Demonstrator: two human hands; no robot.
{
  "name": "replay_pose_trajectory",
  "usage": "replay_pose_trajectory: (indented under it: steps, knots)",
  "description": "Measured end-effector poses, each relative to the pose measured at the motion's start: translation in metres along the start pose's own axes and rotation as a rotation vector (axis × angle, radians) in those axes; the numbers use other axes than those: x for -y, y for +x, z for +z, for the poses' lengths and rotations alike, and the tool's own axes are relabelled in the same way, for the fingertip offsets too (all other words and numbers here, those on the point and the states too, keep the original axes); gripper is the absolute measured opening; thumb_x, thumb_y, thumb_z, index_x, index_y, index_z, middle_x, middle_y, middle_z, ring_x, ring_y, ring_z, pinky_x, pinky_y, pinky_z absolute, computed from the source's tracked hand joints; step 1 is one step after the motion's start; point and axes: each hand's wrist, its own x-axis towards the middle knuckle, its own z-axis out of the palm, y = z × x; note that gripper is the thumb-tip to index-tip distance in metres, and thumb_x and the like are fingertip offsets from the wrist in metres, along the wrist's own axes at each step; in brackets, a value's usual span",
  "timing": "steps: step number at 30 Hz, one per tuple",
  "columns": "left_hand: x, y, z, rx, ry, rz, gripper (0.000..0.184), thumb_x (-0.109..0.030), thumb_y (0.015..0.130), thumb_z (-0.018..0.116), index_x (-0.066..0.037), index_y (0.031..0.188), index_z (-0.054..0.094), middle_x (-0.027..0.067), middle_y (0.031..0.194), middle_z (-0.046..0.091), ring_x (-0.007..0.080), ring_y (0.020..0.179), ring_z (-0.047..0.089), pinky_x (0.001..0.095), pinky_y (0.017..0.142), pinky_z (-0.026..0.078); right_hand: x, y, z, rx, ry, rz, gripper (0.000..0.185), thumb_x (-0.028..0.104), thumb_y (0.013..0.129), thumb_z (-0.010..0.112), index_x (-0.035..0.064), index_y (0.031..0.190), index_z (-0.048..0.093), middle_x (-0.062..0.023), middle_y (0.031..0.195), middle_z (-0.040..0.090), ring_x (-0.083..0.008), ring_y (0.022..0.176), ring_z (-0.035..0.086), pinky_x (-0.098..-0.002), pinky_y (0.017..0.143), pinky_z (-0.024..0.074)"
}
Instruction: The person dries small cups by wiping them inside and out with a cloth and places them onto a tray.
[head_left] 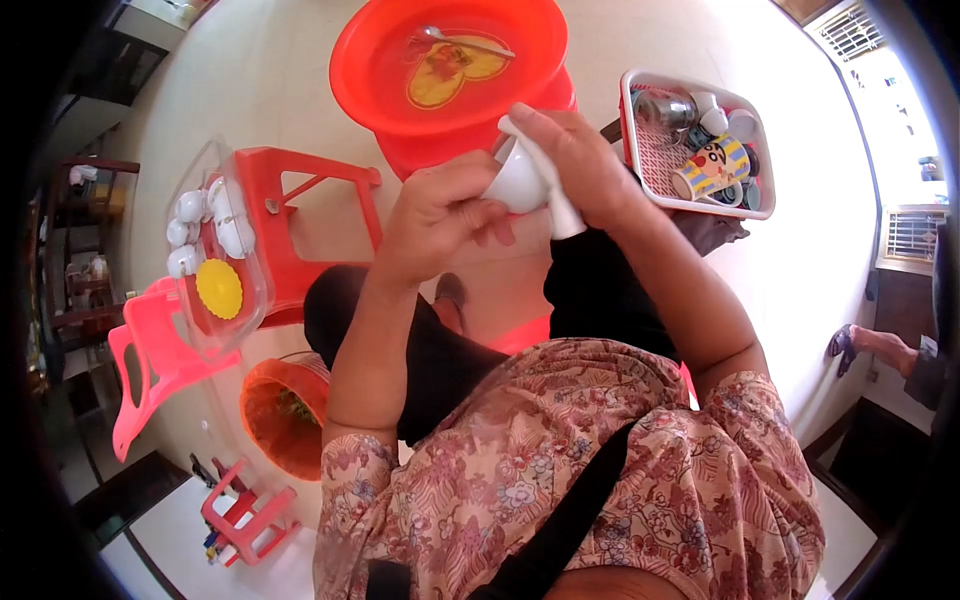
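Observation:
A small white cup (519, 184) is held between my two hands, tilted above my lap. My left hand (440, 212) grips its left side, fingers curled round the rim. On the other side my right hand (578, 165) presses a white cloth (566, 208) against the cup; the cloth's lower end hangs down. Just beyond the hands stands a red basin (352, 75) with a spoon (470, 42) in it, over a yellow heart-shaped pattern.
At right, a tray (765, 180) holds cups and glasses. At left, a clear container (262, 290) with white cups and a yellow scalloped item stands by a red stool (275, 200). An orange bin (262, 440) is lower left. A person's foot (845, 347) shows far right.

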Motion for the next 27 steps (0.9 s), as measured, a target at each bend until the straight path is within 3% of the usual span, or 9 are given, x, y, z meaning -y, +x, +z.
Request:
replay_pose_trajectory:
  steps: [1,3,5,10,12,14,17,19,27]
  knots:
    - [0.0,-0.001,0.0,0.005,-0.068,0.022,0.015,0.003,0.083,0.056,0.004,0.097,0.061,0.0077,0.09,0.058,0.0134,0.072,0.061,0.0232,0.06,0.048,0.007,-0.01,-0.005,-0.007,-0.612,-0.41,0.032,0.027,0.094,0.043,-0.0005,0.096,0.06,-0.0177,0.079,0.065,-0.0306,0.077,0.064,-0.0359,0.072,0.0488]
    - [0.001,0.0,0.002,0.016,-0.206,0.067,0.018,0.002,0.083,0.057,0.004,0.101,0.061,0.0099,0.093,0.06,0.0159,0.076,0.062,0.0247,0.064,0.049,0.007,-0.01,-0.009,0.072,-0.577,-0.344,0.03,0.016,0.087,0.056,0.004,0.114,0.056,-0.008,0.092,0.063,-0.0116,0.071,0.06,-0.0235,0.063,0.0492]
    - [0.004,0.001,0.001,0.037,-0.325,0.068,0.022,-0.001,0.085,0.056,0.005,0.106,0.059,0.0113,0.097,0.06,0.018,0.081,0.062,0.0271,0.069,0.05,0.002,-0.006,-0.009,0.029,-0.375,-0.191,0.033,0.013,0.084,0.058,0.0057,0.116,0.055,-0.0079,0.09,0.063,-0.011,0.068,0.06,-0.023,0.058,0.048]
    - [0.01,0.001,0.002,0.068,-0.511,0.098,0.032,-0.005,0.088,0.053,0.005,0.118,0.052,0.0119,0.103,0.06,0.0192,0.089,0.061,0.0301,0.075,0.05,-0.01,0.004,-0.023,-0.093,-0.851,-0.768,0.024,0.02,0.089,0.052,0.0024,0.104,0.06,-0.0048,0.074,0.06,-0.0073,0.061,0.055,-0.0225,0.049,0.0435]
    - [0.011,0.001,0.002,0.079,-0.566,0.089,0.035,-0.006,0.089,0.053,0.005,0.122,0.049,0.0117,0.104,0.06,0.0195,0.092,0.06,0.0307,0.078,0.05,0.011,-0.009,-0.021,-0.092,-0.728,-0.421,0.027,0.023,0.092,0.048,0.0008,0.099,0.061,-0.0038,0.071,0.058,-0.007,0.061,0.053,-0.023,0.052,0.0431]
    - [0.009,0.001,0.006,-0.001,-0.585,0.022,0.037,-0.006,0.089,0.052,0.004,0.124,0.048,0.0108,0.105,0.059,0.0193,0.094,0.059,0.0306,0.079,0.05,0.018,-0.009,-0.02,-0.164,-0.37,-0.238,0.02,0.018,0.087,0.052,0.0005,0.095,0.058,-0.0121,0.076,0.06,-0.0213,0.069,0.059,-0.0305,0.06,0.0466]
    - [0.013,0.003,0.011,-0.107,-0.618,0.012,0.038,-0.005,0.089,0.052,0.003,0.126,0.047,0.0096,0.107,0.059,0.0183,0.096,0.058,0.0299,0.082,0.049,0.01,-0.009,0.001,-0.328,-0.412,-0.472,0.025,0.025,0.087,0.056,0.0016,0.094,0.057,-0.016,0.078,0.057,-0.0301,0.071,0.061,-0.0369,0.064,0.0482]
    - [0.013,0.006,0.016,-0.178,-0.518,0.043,0.037,-0.003,0.089,0.052,0.002,0.125,0.047,0.0083,0.108,0.059,0.0167,0.096,0.058,0.029,0.083,0.049,0.005,-0.019,0.023,-0.539,-0.911,-0.695,0.029,0.029,0.089,0.054,0.0003,0.093,0.056,-0.0162,0.077,0.057,-0.0334,0.074,0.061,-0.0383,0.063,0.0473]
    - [0.009,0.004,0.013,-0.163,0.194,0.229,0.018,0.001,0.08,0.062,0.002,0.097,0.061,0.0056,0.097,0.059,0.0161,0.09,0.056,0.0274,0.08,0.044,-0.001,0.004,0.006,-0.111,-0.127,-0.147,0.034,0.032,0.092,0.047,0.0007,0.095,0.059,-0.0151,0.082,0.062,-0.0274,0.075,0.06,-0.0343,0.065,0.0486]
